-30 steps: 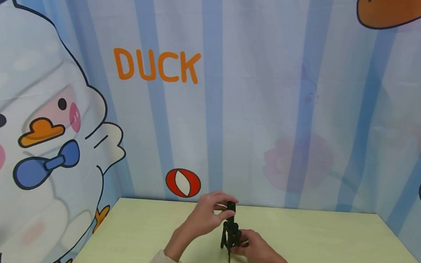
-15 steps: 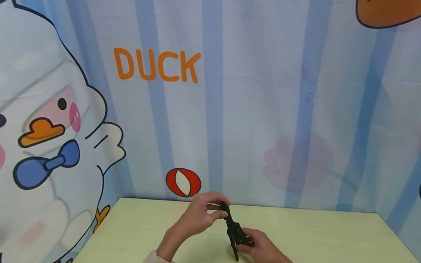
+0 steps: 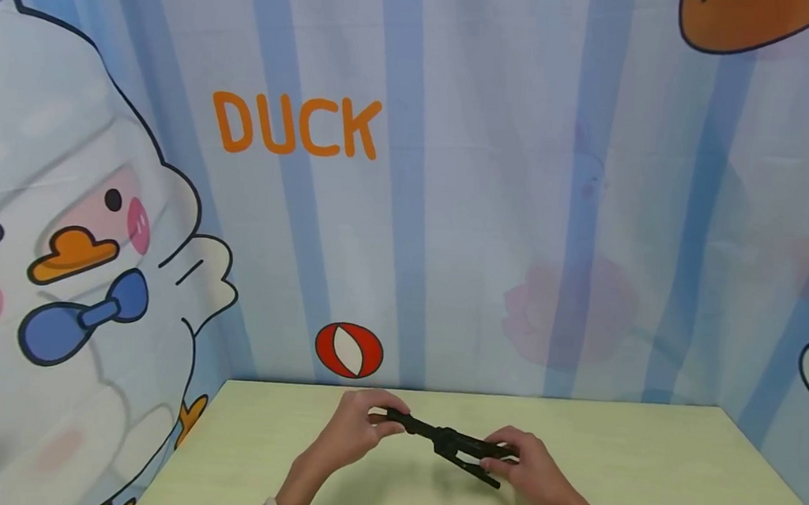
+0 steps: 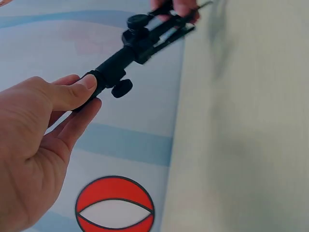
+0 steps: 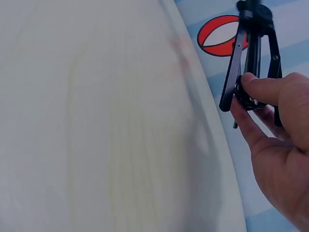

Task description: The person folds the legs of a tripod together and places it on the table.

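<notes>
A small black tripod [image 3: 445,438] is held above the table, nearly level and slanting down to the right. My left hand [image 3: 347,432] pinches the end of its column between thumb and fingers. In the left wrist view a side knob [image 4: 122,88] stands out near that grip on the tripod [image 4: 113,65]. At the leg end, my right hand [image 3: 533,470] grips the tripod. The right wrist view has the thumb and fingers of the right hand [image 5: 285,130] pinching the bottom of the centre part, between slightly spread legs [image 5: 232,72].
Under both hands lies a pale yellow table [image 3: 617,451]. Behind it hangs a blue-striped curtain [image 3: 479,211] printed with a large white duck [image 3: 101,118] and a red ball [image 3: 349,350].
The tripod has swung from upright to nearly level. My left hand has moved left and slightly down with its column end; my right hand has moved right with the leg end.
</notes>
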`<state>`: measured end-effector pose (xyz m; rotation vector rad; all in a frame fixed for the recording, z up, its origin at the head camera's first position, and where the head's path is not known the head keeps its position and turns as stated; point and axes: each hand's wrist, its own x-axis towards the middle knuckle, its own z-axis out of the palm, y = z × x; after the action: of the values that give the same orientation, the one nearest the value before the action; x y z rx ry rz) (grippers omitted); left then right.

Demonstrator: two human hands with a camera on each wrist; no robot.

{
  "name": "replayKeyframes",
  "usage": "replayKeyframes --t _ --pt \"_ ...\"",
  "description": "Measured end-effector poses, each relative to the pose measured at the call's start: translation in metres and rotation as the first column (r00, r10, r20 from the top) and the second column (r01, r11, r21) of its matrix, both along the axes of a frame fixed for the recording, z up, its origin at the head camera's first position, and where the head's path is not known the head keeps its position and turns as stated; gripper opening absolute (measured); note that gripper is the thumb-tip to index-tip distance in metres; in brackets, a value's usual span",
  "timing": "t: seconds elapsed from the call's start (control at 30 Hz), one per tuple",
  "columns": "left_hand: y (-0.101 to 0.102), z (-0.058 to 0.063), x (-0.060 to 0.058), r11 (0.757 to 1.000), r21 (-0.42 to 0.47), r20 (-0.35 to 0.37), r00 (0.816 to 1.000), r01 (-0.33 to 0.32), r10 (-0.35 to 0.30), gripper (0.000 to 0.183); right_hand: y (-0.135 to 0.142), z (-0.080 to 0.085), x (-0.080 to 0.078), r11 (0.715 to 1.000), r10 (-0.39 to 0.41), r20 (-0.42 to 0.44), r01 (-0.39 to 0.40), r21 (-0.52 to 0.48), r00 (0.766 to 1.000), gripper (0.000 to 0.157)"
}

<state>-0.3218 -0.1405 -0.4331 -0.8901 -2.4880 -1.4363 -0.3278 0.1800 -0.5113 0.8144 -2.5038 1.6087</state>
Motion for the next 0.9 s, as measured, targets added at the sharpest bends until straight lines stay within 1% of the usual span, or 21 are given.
replayKeyframes --t 0.13,0.27,0.4,0.43,0.53,0.67,0.73,0.83,0.9 --pt "-0.007 -0.018 -0.004 0.999 -0.036 0.024 1.0 -0.013 0.014 0.025 0.003 0.003 0.0 0.999 -0.024 -0.032 0.023 -0.034 0.999 0.019" --pt "-0.01 -0.035 -0.008 0.997 -0.071 0.028 1.0 -0.012 0.014 0.026 0.005 0.001 0.001 0.999 -0.036 -0.096 0.034 -0.026 0.995 0.018" --pt "-0.011 -0.047 -0.01 0.995 -0.102 0.052 0.999 -0.005 0.01 0.025 0.007 -0.002 0.002 0.999 -0.023 -0.162 0.018 -0.032 0.986 0.02" --pt "-0.01 -0.05 -0.01 0.994 -0.105 0.061 0.998 0.0 0.006 0.025 0.007 -0.003 0.002 0.999 -0.018 -0.18 0.013 -0.029 0.983 0.021" --pt "-0.01 -0.054 -0.011 0.993 -0.118 0.073 0.997 0.009 -0.001 0.024 0.008 -0.006 0.003 1.0 0.004 -0.198 -0.007 -0.014 0.98 0.022" --pt "-0.009 -0.06 -0.013 0.992 -0.128 0.077 0.997 0.016 -0.006 0.025 0.008 -0.006 0.003 0.999 0.025 -0.211 -0.016 0.042 0.977 0.023" --pt "-0.009 -0.063 -0.014 0.991 -0.13 0.088 0.996 0.02 -0.009 0.025 0.009 -0.006 0.003 0.997 0.031 -0.232 -0.015 0.072 0.972 0.023" --pt "-0.009 -0.068 -0.015 0.99 -0.136 0.096 0.995 0.025 -0.012 0.026 0.009 -0.009 0.002 0.994 0.035 -0.278 -0.004 0.111 0.96 0.024" --pt "-0.009 -0.071 -0.017 0.99 -0.139 0.092 0.996 0.025 -0.012 0.026 0.009 -0.01 0.002 0.99 0.039 -0.321 0.007 0.141 0.946 0.025"
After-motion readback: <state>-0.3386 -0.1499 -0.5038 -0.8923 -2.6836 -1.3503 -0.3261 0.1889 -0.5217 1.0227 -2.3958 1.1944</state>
